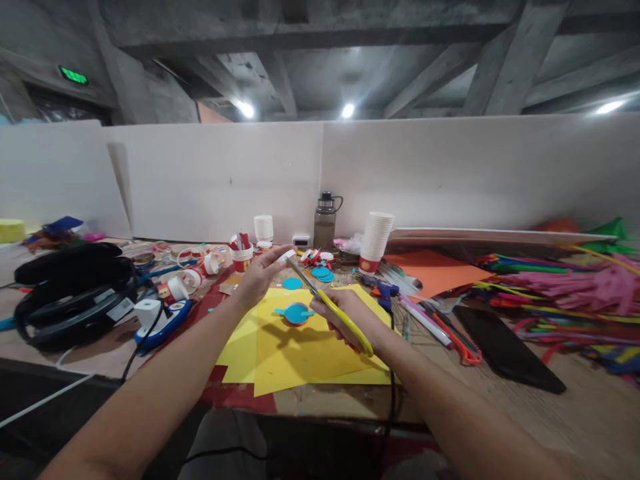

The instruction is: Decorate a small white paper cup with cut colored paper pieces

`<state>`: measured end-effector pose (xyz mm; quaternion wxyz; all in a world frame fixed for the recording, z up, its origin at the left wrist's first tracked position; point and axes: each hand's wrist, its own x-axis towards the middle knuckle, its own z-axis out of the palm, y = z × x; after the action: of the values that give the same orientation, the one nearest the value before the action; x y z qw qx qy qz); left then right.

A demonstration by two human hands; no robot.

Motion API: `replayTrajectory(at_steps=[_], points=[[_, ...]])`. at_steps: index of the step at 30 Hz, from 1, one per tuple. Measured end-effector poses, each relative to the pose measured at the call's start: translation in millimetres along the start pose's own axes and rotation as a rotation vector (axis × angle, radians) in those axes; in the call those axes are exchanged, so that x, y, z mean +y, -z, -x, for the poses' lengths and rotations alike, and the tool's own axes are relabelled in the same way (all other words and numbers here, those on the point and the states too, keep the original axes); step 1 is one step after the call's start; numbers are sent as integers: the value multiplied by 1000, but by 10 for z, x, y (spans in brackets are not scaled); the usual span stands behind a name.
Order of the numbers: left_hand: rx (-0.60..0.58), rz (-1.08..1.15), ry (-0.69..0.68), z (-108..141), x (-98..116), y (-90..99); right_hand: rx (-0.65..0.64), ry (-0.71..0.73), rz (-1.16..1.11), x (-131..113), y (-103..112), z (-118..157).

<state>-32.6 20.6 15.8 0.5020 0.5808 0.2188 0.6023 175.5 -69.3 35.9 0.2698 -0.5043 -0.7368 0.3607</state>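
My left hand (257,275) is raised over the table, its thumb and fingers pinching a small white piece (287,255) that looks like paper or cut cup. My right hand (353,313) grips a pair of scissors (301,276) by the yellow handles. The blades point up and left, with their tips at the white piece; whether they are touching it I cannot tell. Below both hands, yellow paper sheets (280,363) lie on the table. On them sits a round blue piece (299,313) with a tab on each side and a red edge under it. Another blue disc (292,284) lies just behind.
Stacked paper cups (377,240) and a grey bottle (325,223) stand at the back. To the right are a blue glue gun (385,292), orange-handled scissors (463,347), a black phone (507,347) and pipe cleaners (575,287). A power strip (163,327) and black case (75,293) sit left.
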Motion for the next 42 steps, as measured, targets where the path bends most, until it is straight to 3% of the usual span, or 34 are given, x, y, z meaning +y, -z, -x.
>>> replayTrajectory(at_steps=[10, 19, 28, 34, 42], points=[[-23, -29, -22, -16, -40, 45, -26, -38, -36, -20, -10, 7], [-58, -202, -77, -21, -94, 108, 2, -57, 34, -9, -52, -6], [52, -585, -235, 14, -21, 62, 18, 212, 93, 71, -9, -47], [106, -563, -221, 15, -19, 17, -48, -14, -146, 117, -70, -33], [52, -593, -265, 14, -105, 65, -79, -46, -176, 99, -70, -28]])
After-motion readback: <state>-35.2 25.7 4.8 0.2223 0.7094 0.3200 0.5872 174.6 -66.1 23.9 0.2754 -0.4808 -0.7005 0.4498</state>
